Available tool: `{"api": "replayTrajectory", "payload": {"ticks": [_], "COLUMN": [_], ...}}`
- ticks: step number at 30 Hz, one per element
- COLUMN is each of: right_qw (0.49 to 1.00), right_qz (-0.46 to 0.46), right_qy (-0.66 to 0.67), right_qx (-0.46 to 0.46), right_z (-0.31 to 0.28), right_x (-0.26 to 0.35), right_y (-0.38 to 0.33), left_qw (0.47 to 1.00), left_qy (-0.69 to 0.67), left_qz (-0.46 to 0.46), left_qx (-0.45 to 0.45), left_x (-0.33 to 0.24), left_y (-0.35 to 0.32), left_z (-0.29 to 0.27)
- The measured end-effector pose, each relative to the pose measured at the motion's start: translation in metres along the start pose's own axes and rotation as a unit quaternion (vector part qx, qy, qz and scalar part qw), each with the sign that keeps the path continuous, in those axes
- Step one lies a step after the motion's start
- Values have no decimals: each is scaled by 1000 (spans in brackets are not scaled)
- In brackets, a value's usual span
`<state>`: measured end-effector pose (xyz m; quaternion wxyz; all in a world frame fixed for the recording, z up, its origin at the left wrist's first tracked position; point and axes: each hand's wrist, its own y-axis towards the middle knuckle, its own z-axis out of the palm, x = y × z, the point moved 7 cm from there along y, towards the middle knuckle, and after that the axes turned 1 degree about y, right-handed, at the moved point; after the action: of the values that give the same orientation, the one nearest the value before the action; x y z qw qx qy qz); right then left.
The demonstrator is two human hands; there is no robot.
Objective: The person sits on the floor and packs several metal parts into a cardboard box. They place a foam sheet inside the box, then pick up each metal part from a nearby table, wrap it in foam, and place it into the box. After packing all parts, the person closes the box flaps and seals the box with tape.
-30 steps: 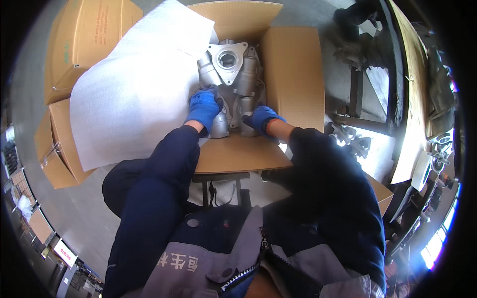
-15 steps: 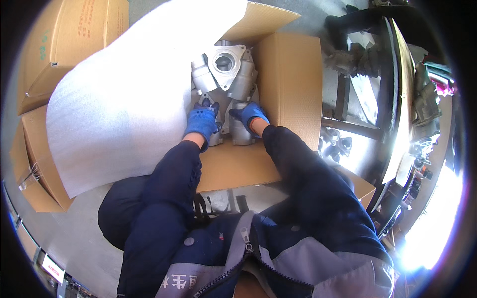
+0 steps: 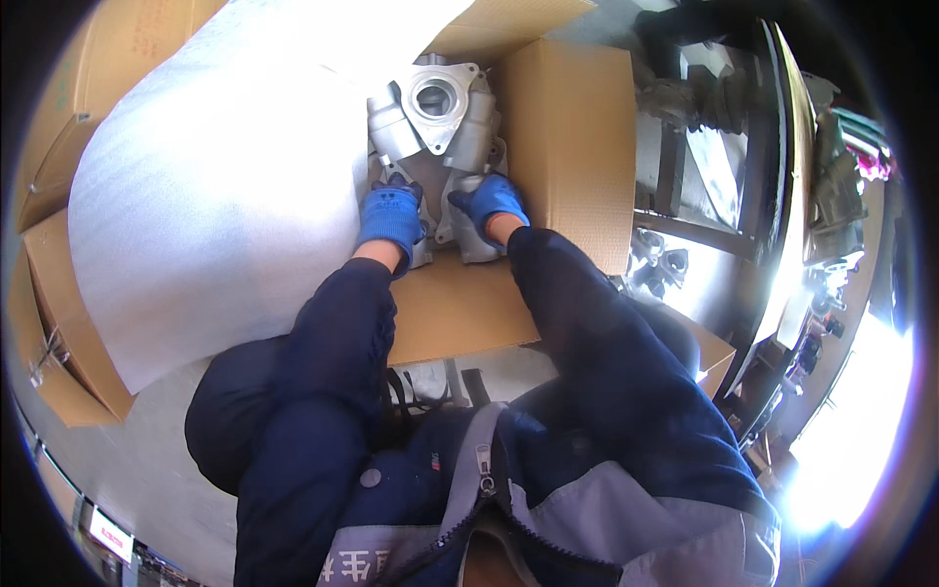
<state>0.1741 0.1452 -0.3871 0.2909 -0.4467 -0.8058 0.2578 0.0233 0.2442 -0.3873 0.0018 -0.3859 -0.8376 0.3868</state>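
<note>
Our fingers [image 3: 395,183] bent over silver tubular metal castings [image 3: 477,245]; closure hidden, we cannot tell. White flat foam sheet [image 3: 225,196], leaving castings uncovered; blue-gloved left hand [image 3: 389,213]; blue-gloved right hand [image 3: 493,200]; brown cardboard box [image 3: 577,157], open, castings already inside.

The metal parts [image 3: 473,127] at upper centre are silvery, with a mostly matt, cast-looking skin. Around them, the box [image 3: 579,147] is matt brown cardboard. At upper left, the white sheet [image 3: 220,205] looks soft and matt. The sleeves [image 3: 328,338] are dark cloth; the gloves [image 3: 391,215], blue fabric.
</note>
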Motion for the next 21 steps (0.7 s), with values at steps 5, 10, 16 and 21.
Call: {"api": "replayTrajectory", "payload": {"ticks": [5, 10, 16, 21], "right_qw": [999, 997, 1000, 985], "right_qz": [25, 41, 26, -34], "right_qy": [-33, -60, -9, -39], "right_qx": [-23, 6, -7, -164], "right_z": [5, 5, -19, 15], "right_x": [2, -9, 13, 22], "right_y": [-10, 1, -3, 38], "left_qw": [999, 999, 988, 997], "left_qy": [3, -20, 10, -66], "left_qz": [-36, -28, -32, 33], "left_qx": [-32, -30, -152, -24], "left_x": [-5, 0, -15, -43], "left_y": [-8, -3, -4, 9], "left_z": [7, 6, -10, 10]}}
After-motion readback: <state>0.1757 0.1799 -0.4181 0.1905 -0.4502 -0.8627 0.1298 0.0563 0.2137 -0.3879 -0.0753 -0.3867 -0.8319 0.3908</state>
